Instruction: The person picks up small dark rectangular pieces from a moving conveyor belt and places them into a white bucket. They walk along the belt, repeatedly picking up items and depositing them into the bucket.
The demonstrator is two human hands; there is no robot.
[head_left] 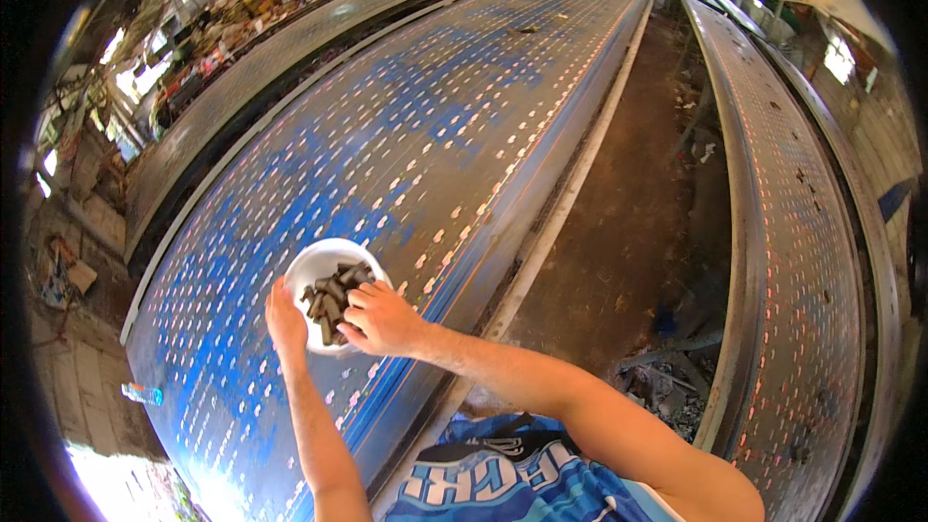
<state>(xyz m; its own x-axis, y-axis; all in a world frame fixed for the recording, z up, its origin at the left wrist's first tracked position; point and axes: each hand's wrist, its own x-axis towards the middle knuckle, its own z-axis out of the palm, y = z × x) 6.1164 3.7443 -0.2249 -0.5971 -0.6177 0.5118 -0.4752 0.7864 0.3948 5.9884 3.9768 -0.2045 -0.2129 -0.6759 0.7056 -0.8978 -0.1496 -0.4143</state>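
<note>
My left hand (285,322) grips the near-left rim of a white bowl (311,266) held over a long blue metal bed (416,145) dotted with rows of small pale pieces. Several dark, short cylindrical pieces (331,298) fill the bowl. My right hand (384,319) reaches into the bowl from the right, its fingers curled among those dark pieces. Whether the fingers have closed on one is hidden.
A dirt aisle (628,232) runs to the right of the blue bed, with debris near its lower end. A second long perforated metal bed (802,232) lies at the right. Another grey strip (271,68) and cluttered goods lie at the upper left. A plastic bottle (142,393) lies on the ground at the left.
</note>
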